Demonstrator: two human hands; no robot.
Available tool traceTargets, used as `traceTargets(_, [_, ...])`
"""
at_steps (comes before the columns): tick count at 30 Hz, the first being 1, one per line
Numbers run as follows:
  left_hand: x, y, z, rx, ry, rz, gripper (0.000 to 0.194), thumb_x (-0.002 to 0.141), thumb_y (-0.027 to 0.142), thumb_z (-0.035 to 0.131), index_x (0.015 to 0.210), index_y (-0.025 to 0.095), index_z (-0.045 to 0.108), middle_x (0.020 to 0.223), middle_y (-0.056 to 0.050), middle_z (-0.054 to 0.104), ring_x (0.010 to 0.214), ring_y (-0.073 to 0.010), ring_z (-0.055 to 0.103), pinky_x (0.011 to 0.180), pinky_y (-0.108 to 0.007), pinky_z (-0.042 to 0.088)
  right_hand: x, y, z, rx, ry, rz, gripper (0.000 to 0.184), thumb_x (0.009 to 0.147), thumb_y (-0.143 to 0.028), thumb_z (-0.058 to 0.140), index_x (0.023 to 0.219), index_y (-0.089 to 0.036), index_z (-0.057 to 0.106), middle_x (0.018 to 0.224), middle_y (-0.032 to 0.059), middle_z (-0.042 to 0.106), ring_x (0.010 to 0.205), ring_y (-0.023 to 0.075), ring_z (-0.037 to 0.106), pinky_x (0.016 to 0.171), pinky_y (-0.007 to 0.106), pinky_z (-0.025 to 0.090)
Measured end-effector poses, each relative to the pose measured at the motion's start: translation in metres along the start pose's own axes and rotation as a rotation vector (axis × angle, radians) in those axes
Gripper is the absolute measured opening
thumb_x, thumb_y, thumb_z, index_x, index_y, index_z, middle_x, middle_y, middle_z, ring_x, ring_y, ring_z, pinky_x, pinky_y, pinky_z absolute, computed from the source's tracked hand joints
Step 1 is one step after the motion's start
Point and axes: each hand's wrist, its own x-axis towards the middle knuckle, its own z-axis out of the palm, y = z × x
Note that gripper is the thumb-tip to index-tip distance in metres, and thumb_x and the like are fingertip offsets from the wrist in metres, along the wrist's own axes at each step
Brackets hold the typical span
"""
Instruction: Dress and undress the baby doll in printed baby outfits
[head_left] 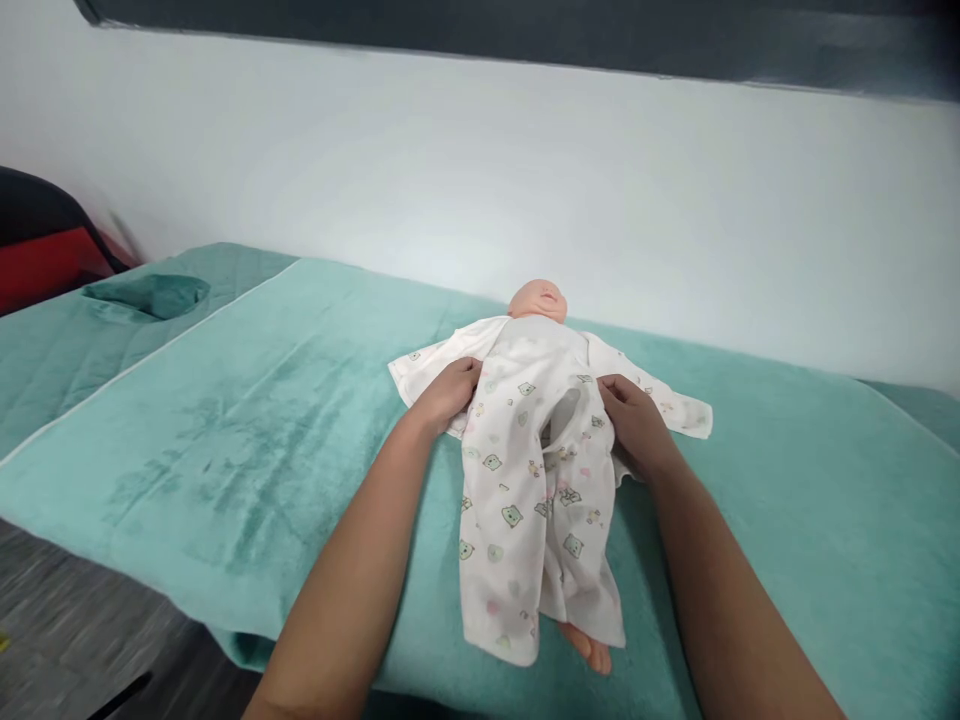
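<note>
A baby doll lies on its back with its head toward the wall. It wears a white printed top with both sleeves spread out to the sides. White printed baby pants cover its belly and legs, and one bare foot pokes out of the leg opening on the right. My left hand is closed on the pants' edge at the doll's left-hand side in view. On the opposite side, my right hand pinches the other edge. The fingertips are partly hidden by the fabric.
Beneath the doll is a bed with a teal cover, which has a face hole at the far left. A white wall runs along the back. A red and black chair stands at the left edge, above a dark floor.
</note>
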Motion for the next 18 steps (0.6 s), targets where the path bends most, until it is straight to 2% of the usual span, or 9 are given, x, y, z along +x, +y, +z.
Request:
traceTargets(6, [-0.011,-0.002,-0.004,-0.102,-0.048,-0.004,0.017,0.080,0.032,0.061,0.091,0.019,0.064,0.078,-0.003,0.067,0.072,-0.0172,0.060,0.061,-0.026,0.047,-0.009,0.002,-0.007,0.187,-0.073,0.111,0.031,0.068,-0.045,0.075,0.090,-0.024,0.068,0.080,0.0010,0.071,0.067,0.0182,0.060,0.056,0.029,0.046])
traceTargets(13, [-0.021,0.001,-0.008,0.001,-0.068,-0.019,0.019,0.072,0.011,0.060,0.089,0.018,0.065,0.079,-0.004,0.069,0.070,-0.0159,0.061,0.060,-0.025,0.049,-0.010,-0.002,-0.012,0.324,-0.180,0.196,0.032,0.061,-0.028,0.079,0.091,-0.026,0.069,0.089,0.0033,0.073,0.076,0.0237,0.066,0.061,0.034,0.053])
traceTargets(18, [-0.021,0.002,-0.008,-0.060,-0.108,-0.065,0.018,0.075,0.012,0.060,0.091,0.020,0.064,0.082,-0.003,0.067,0.067,-0.0126,0.059,0.060,-0.024,0.049,-0.007,0.001,-0.010,0.431,-0.177,0.269,0.028,0.058,-0.021,0.078,0.082,-0.026,0.066,0.076,-0.0001,0.068,0.066,0.0209,0.062,0.055,0.033,0.050])
